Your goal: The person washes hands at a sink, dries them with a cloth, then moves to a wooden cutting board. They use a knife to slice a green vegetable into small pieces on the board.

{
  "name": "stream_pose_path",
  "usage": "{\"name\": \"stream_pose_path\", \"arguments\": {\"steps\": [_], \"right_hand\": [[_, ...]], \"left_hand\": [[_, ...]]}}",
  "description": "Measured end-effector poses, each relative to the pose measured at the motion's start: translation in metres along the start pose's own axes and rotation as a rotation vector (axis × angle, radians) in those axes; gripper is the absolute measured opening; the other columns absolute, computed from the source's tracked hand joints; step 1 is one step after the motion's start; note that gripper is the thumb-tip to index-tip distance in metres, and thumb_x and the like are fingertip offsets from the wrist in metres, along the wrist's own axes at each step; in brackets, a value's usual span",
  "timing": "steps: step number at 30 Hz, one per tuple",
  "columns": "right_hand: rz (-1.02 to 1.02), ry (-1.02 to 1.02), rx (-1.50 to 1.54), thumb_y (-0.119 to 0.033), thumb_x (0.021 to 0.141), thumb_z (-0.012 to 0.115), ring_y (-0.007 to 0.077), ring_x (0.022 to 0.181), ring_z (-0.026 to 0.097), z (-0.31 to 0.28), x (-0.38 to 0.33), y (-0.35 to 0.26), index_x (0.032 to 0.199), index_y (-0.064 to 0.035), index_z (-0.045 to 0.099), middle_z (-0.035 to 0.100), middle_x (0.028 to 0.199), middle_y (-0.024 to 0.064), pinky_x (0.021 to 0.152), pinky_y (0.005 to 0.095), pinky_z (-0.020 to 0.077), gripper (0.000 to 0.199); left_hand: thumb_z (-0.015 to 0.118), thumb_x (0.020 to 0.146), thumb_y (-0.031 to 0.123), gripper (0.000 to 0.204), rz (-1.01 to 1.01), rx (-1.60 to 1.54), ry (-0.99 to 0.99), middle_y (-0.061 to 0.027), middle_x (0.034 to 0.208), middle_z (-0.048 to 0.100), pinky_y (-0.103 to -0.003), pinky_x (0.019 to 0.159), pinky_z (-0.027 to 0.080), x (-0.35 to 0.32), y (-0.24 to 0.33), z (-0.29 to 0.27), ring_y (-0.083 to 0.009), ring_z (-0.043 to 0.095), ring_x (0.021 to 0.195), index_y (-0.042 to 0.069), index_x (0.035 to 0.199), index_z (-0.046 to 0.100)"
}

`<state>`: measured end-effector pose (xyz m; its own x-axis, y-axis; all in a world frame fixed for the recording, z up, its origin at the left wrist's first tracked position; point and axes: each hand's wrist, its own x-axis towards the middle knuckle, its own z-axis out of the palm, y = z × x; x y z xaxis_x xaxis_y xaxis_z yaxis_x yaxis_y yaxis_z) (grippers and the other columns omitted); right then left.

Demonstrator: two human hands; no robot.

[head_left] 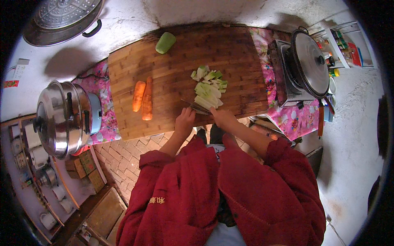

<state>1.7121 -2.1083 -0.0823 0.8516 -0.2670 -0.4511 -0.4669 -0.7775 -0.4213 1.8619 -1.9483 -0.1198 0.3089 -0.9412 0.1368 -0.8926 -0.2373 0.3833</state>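
Large brown bamboo cutting board point(176, 57) lies on a table point(123, 18) covered with a pink floral cloth point(98, 86). Left hand point(184, 121) rests at the board's near edge, fingers curled down beside the near end of a pile of pale green chopped vegetable pieces point(208, 88); whether it touches the pieces is hard to tell. Right hand point(223, 117) is closed around the handle of a dark flat-bladed knife point(196, 107), blade lying low across the near end of the pile. Two orange carrots point(143, 97) lie side by side, left of the pile, well apart from it. One light green vegetable chunk point(165, 42) sits near the board's far edge. Steel lidded pot point(61, 117) stands left of the board; a portable stove with a lidded pan point(305, 65) stands right. Red sleeves cover both forearms.
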Motion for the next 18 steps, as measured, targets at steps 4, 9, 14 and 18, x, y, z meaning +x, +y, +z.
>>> {"name": "stream_pose_path", "arguments": {"steps": [4, 9, 14, 18], "right_hand": [[0.003, -0.031, -0.105, -0.009, 0.085, 0.054, 0.0412, 0.079, 0.067, -0.008, -0.019, -0.012, 0.126, -0.0038, 0.041, 0.068, 0.086, 0.0226, 0.066, 0.0526, 0.0526, 0.043], [0.031, -0.043, -0.105, -0.009, 0.085, 0.054, 0.0390, 0.078, 0.068, -0.023, -0.039, -0.016, 0.123, -0.0029, 0.044, 0.068, 0.085, 0.0211, 0.065, 0.0506, 0.0538, 0.040], [-0.031, 0.026, -0.125, -0.007, 0.081, 0.054, 0.0380, 0.068, 0.067, -0.012, -0.041, -0.004, 0.107, -0.0023, 0.042, 0.065, 0.073, 0.0197, 0.056, 0.0477, 0.0523, 0.028], [-0.029, 0.099, -0.082, -0.009, 0.085, 0.052, 0.0399, 0.076, 0.067, 0.022, -0.037, 0.009, 0.118, -0.0037, 0.046, 0.066, 0.084, 0.0219, 0.061, 0.0486, 0.0537, 0.034]], "left_hand": [[0.057, 0.074, 0.007, 0.023, 0.003, 0.030, -0.005, -0.0111, 0.101, 0.056, -0.035, 0.072, 0.054, -0.002, -0.001, 0.001, -0.0287, 0.056, 0.096, 0.005, 0.096, 0.061], [0.056, 0.074, 0.006, 0.018, 0.024, 0.021, 0.036, -0.0111, 0.099, 0.055, -0.035, 0.070, 0.054, -0.001, 0.000, 0.000, -0.0283, 0.056, 0.096, 0.005, 0.092, 0.060], [0.057, 0.073, 0.006, 0.014, 0.018, 0.032, 0.032, -0.0105, 0.095, 0.054, -0.034, 0.070, 0.054, 0.000, 0.001, -0.001, -0.0277, 0.056, 0.095, 0.005, 0.087, 0.058], [0.057, 0.073, 0.007, 0.012, 0.029, 0.034, 0.037, -0.0100, 0.094, 0.054, -0.035, 0.068, 0.054, 0.000, 0.001, 0.002, -0.0273, 0.056, 0.093, 0.005, 0.085, 0.058]]}}
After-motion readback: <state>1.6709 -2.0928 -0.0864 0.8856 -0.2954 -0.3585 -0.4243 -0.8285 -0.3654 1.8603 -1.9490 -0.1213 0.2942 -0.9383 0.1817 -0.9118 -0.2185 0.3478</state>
